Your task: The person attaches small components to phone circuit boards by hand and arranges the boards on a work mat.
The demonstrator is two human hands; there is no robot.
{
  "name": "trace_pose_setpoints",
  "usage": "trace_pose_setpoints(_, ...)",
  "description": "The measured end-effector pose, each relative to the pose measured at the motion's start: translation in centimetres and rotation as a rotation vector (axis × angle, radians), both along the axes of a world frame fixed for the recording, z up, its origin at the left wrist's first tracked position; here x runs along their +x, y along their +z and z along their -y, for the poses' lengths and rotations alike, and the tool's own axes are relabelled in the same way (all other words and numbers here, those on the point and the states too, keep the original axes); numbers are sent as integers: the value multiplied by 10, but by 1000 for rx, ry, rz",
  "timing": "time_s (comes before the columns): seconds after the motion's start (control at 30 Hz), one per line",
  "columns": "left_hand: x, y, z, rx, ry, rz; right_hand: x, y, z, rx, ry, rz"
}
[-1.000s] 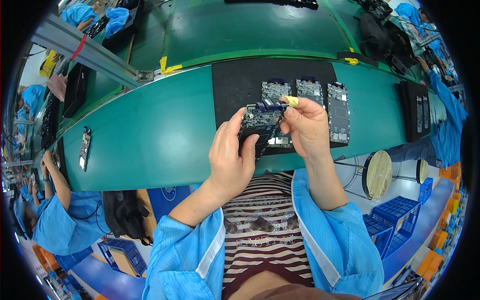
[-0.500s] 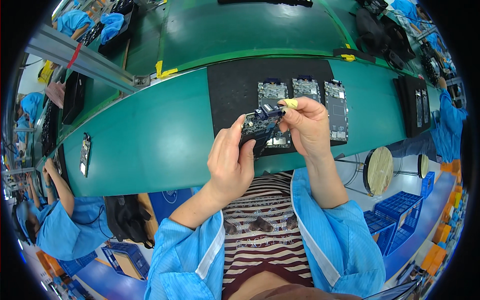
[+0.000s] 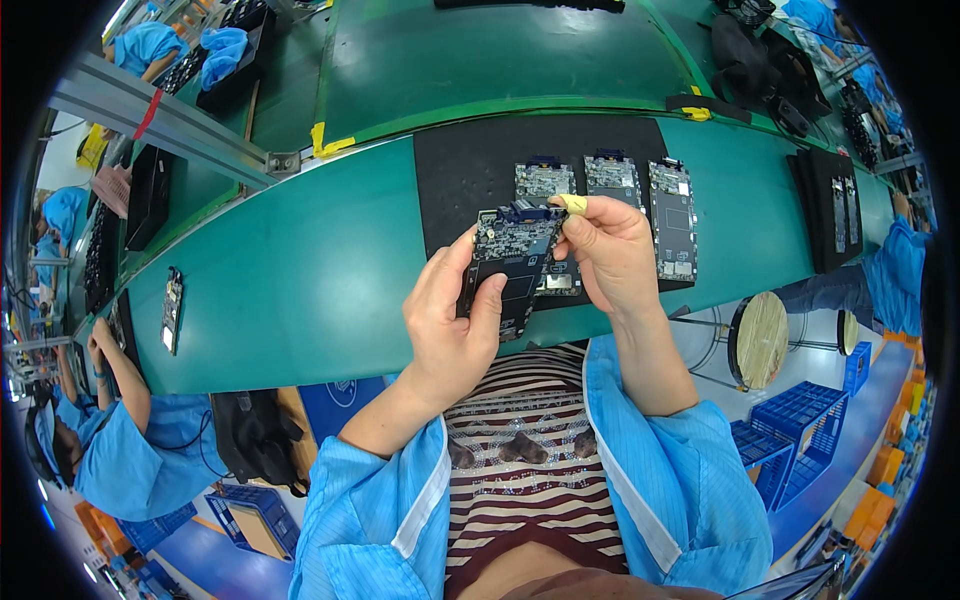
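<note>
A black circuit board (image 3: 512,262) with a dark blue connector on its top edge is held up above the bench. My left hand (image 3: 450,310) grips its left side, thumb across the face. The fingers of my right hand (image 3: 610,245) pinch its upper right corner by the connector; a yellow cover wraps the index fingertip. Behind it on a black mat (image 3: 465,165) lie three similar boards: one partly hidden board (image 3: 545,180), a middle board (image 3: 612,177) and a right board (image 3: 675,220).
A lone circuit board (image 3: 172,310) lies at the left of the green bench (image 3: 290,290). Black sheets (image 3: 815,210) with narrow boards on them are stacked at the right. A metal rail (image 3: 170,120) crosses the upper left. A co-worker's arm (image 3: 125,370) reaches in at the left edge.
The board in my hands has tilted so that its face shows more fully. My left hand has shifted slightly left and down with it.
</note>
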State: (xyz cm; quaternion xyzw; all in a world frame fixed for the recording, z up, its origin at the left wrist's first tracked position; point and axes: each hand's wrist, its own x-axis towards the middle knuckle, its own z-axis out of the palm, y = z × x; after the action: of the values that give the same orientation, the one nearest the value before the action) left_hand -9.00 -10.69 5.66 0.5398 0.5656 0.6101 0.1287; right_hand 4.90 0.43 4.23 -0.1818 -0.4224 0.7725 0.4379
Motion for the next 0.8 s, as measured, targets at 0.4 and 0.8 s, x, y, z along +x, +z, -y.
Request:
trace_pose_setpoints(0.4,2,8,0,42,26,-153,1,4,3,-17,-24,-27)
trace_pose_setpoints(0.8,0,8,3,43,41,-77,5,2,1,-4,56,-103)
